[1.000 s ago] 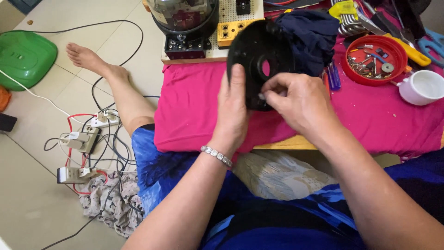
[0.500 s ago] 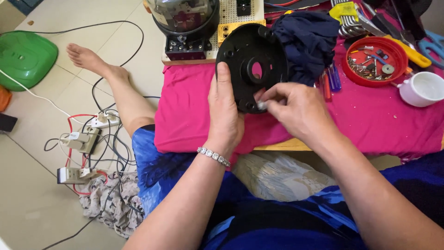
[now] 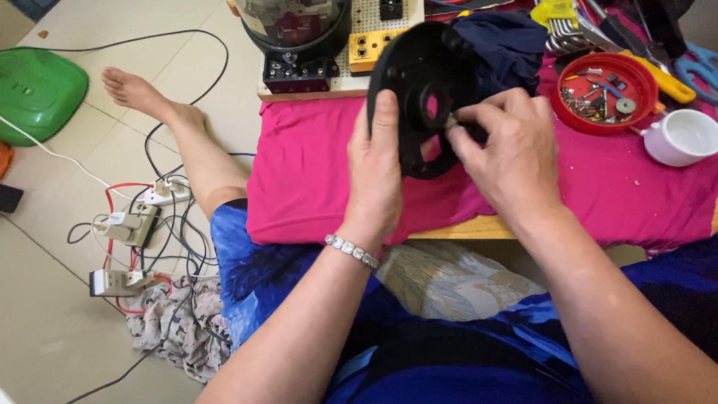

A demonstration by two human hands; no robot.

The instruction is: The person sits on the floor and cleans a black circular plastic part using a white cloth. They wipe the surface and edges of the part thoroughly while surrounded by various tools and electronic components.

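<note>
The left hand (image 3: 376,170) has a firm grip on the black disc (image 3: 419,90), upright above the table (image 3: 314,187). The right hand (image 3: 508,153) pinches a small part (image 3: 451,122) at its centre hole.

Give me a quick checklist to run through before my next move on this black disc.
1. Left hand grips the black disc at its edge, held upright over the pink cloth: ok.
2. Right hand pinches a small part at the disc's centre hole: ok, though what the part is, cannot tell.
3. Part seated in the hole: cannot tell, fingers hide it.
4. Red tray of small parts close by the right hand: ok.
5. White cup sits near the table edge, close to the right arm: not ok, it might get knocked.
6. Cables and power strips lie tangled on the floor by the leg: not ok.
</note>
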